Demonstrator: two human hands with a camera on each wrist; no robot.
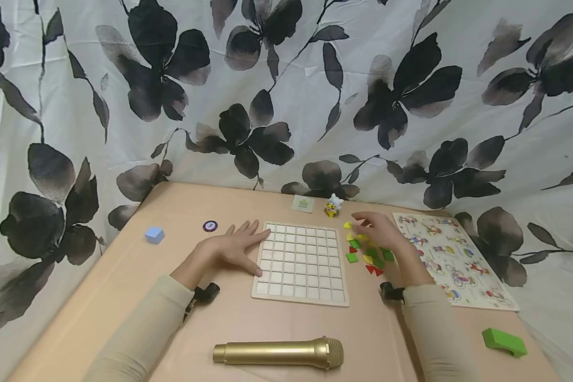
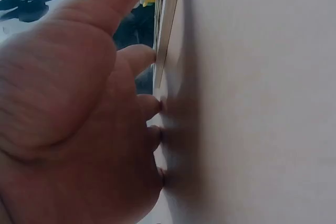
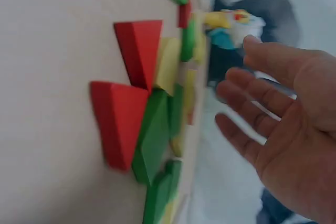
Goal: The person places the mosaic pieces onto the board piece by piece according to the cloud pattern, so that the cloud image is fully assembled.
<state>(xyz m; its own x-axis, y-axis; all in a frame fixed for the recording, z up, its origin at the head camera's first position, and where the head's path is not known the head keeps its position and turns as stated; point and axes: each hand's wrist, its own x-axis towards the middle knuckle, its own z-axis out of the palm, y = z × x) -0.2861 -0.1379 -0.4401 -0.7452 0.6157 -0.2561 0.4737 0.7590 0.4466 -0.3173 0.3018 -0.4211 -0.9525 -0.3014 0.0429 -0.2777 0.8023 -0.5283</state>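
Note:
A pale wooden grid board (image 1: 302,262) with empty square cells lies in the middle of the table. My left hand (image 1: 234,245) lies flat on the table, fingers spread, with fingertips (image 2: 152,56) touching the board's left edge (image 2: 167,30). My right hand (image 1: 378,229) hovers with relaxed, straight fingers (image 3: 247,103) just above a small pile of red, green and yellow shape pieces (image 1: 366,252) to the right of the board, holding nothing. Two red triangles (image 3: 126,103) and green pieces (image 3: 155,140) show close up in the right wrist view.
A gold microphone (image 1: 279,352) lies near the front edge. A blue cube (image 1: 154,234) and a round dark token (image 1: 210,226) sit at the left. A picture puzzle board (image 1: 453,259) is at the right, a green block (image 1: 503,341) at front right, and a small toy figure (image 1: 332,205) and card (image 1: 303,203) behind.

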